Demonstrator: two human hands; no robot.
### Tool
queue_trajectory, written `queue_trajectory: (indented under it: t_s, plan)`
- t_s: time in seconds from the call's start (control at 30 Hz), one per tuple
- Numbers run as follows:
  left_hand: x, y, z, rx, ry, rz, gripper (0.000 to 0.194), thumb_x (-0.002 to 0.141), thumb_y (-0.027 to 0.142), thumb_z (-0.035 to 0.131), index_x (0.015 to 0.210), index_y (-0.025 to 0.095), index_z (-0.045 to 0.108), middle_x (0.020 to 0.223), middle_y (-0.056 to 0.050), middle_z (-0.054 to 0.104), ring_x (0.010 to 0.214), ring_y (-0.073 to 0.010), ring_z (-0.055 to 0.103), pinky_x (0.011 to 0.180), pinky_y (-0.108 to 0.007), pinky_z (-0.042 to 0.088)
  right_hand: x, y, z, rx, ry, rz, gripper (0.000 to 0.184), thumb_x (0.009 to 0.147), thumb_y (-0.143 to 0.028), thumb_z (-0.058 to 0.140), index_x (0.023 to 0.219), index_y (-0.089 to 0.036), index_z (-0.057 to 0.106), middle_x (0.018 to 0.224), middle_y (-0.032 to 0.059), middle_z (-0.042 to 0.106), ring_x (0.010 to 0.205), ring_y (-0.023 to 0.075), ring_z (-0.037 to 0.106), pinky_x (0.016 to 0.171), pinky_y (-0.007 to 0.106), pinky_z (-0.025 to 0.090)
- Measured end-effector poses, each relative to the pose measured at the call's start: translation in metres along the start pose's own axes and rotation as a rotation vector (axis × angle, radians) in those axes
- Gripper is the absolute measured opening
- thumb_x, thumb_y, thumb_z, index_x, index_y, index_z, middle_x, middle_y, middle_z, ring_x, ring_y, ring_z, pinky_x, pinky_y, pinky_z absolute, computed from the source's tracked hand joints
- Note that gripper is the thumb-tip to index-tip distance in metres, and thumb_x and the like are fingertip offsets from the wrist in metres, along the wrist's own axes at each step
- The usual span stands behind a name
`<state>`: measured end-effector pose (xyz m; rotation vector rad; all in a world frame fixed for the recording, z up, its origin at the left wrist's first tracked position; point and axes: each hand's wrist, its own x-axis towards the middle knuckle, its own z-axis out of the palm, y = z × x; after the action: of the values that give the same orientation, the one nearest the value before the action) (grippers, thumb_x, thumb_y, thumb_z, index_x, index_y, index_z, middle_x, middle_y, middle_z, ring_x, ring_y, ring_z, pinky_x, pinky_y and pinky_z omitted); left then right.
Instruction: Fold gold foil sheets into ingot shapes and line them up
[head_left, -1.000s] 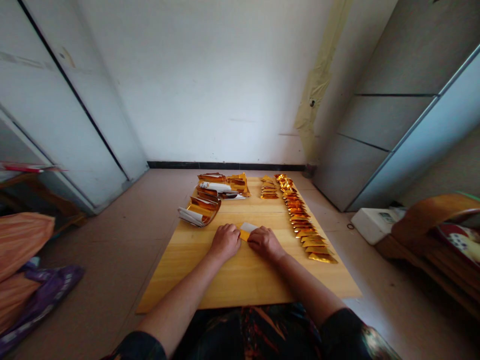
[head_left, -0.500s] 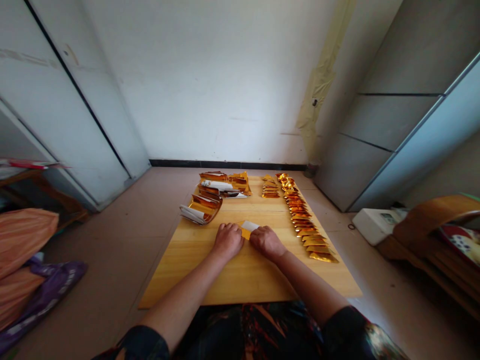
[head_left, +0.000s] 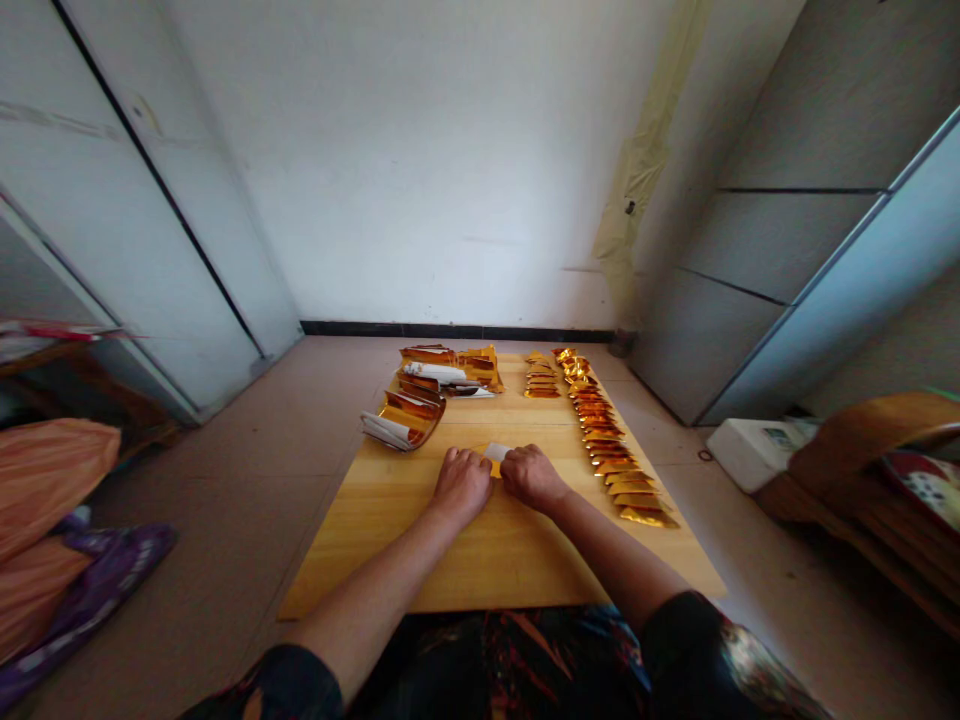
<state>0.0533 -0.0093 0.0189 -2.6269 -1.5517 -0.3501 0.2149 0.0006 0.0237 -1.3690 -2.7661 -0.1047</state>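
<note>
Gold-and-white paper slip [head_left: 496,453] mostly hidden under left hand [head_left: 461,485] and right hand [head_left: 532,477], both hands pressed flat, nearly touching.

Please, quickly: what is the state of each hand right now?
Left hand: closed, holding the gold-and-white paper.
Right hand: closed, holding the same paper.

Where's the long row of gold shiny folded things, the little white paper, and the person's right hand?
Row of folded gold foil [head_left: 604,450]: head view, on a piece midway along the row.
White paper [head_left: 496,452]: head view, on its white top face.
Right hand [head_left: 531,477]: head view, on the back of the hand.
</note>
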Motion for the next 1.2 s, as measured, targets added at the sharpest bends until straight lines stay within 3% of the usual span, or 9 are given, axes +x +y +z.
queue_trajectory:
  t_s: [0.13, 0.23, 0.43, 0.6, 0.8, 0.9, 0.97, 1.2]
  plan:
    - [-0.001, 0.004, 0.001, 0.043, 0.034, -0.005, 0.021, 0.083, 0.023, 0.051, 0.086, 0.012, 0.069, 0.085, -0.015, 0.068, 0.088, -0.0256, 0.059, 0.084, -0.041, 0.035, 0.002, 0.013, 0.005, 0.065, 0.016, 0.028, 0.020, 0.087, -0.018, 0.049, 0.080, -0.016, 0.068, 0.083, 0.0069, 0.067, 0.074, 0.0146, 0.057, 0.066, 0.025, 0.035]
    - [-0.001, 0.005, -0.001, 0.043, 0.032, -0.001, 0.022, 0.083, 0.025, 0.052, 0.086, 0.012, 0.069, 0.085, -0.015, 0.068, 0.087, -0.0258, 0.060, 0.086, -0.041, 0.035, 0.000, 0.017, 0.003, 0.125, 0.013, -0.066, 0.017, 0.085, -0.019, 0.053, 0.080, -0.017, 0.069, 0.084, 0.0052, 0.067, 0.077, 0.0139, 0.057, 0.067, 0.023, 0.036]
    - [0.000, 0.002, -0.003, 0.048, 0.014, 0.012, 0.022, 0.083, 0.025, 0.051, 0.084, 0.013, 0.069, 0.086, -0.014, 0.069, 0.086, -0.0249, 0.061, 0.085, -0.040, 0.036, -0.004, 0.007, -0.005, -0.010, -0.026, -0.087, 0.022, 0.087, -0.016, 0.048, 0.078, -0.014, 0.068, 0.082, 0.0094, 0.067, 0.073, 0.0165, 0.057, 0.066, 0.028, 0.035]
    - [-0.001, 0.002, -0.001, 0.072, 0.024, 0.017, 0.023, 0.084, 0.024, 0.048, 0.085, 0.014, 0.068, 0.085, -0.013, 0.069, 0.085, -0.0244, 0.061, 0.085, -0.040, 0.036, -0.002, 0.004, 0.002, -0.014, 0.068, -0.088, 0.021, 0.087, -0.017, 0.049, 0.078, -0.014, 0.068, 0.079, 0.0090, 0.066, 0.074, 0.0169, 0.057, 0.069, 0.029, 0.034]
    - [0.001, 0.003, 0.006, 0.131, 0.012, -0.002, 0.025, 0.086, 0.016, 0.043, 0.085, 0.015, 0.069, 0.082, -0.012, 0.068, 0.082, -0.0230, 0.061, 0.083, -0.039, 0.036, 0.001, 0.022, 0.017, 0.213, 0.153, -0.007, 0.017, 0.080, -0.015, 0.053, 0.072, -0.017, 0.067, 0.073, 0.0033, 0.066, 0.065, 0.0126, 0.056, 0.061, 0.023, 0.034]
    - [0.000, 0.003, 0.012, 0.141, 0.034, -0.013, 0.026, 0.086, 0.013, 0.043, 0.083, 0.016, 0.069, 0.082, -0.011, 0.068, 0.081, -0.0225, 0.061, 0.086, -0.040, 0.036, -0.004, 0.027, 0.023, 0.312, 0.208, -0.061, 0.010, 0.078, -0.018, 0.058, 0.082, -0.018, 0.067, 0.081, 0.0043, 0.067, 0.073, 0.0147, 0.058, 0.066, 0.024, 0.039]
    - [-0.002, 0.002, 0.016, 0.134, 0.067, -0.015, 0.026, 0.087, 0.014, 0.043, 0.082, 0.016, 0.068, 0.082, -0.010, 0.068, 0.080, -0.0222, 0.061, 0.088, -0.041, 0.035, -0.009, 0.029, 0.027, 0.372, 0.264, -0.079, 0.015, 0.077, -0.022, 0.062, 0.091, -0.018, 0.067, 0.089, 0.0057, 0.067, 0.081, 0.0168, 0.058, 0.073, 0.026, 0.042]
    - [-0.005, -0.001, 0.020, 0.121, 0.128, -0.018, 0.025, 0.088, 0.014, 0.041, 0.085, 0.017, 0.066, 0.081, -0.009, 0.067, 0.078, -0.0220, 0.061, 0.085, -0.041, 0.036, -0.015, 0.030, 0.038, 0.401, 0.387, -0.024, 0.012, 0.080, -0.015, 0.058, 0.083, -0.020, 0.068, 0.090, 0.0055, 0.066, 0.082, 0.0169, 0.056, 0.076, 0.028, 0.042]
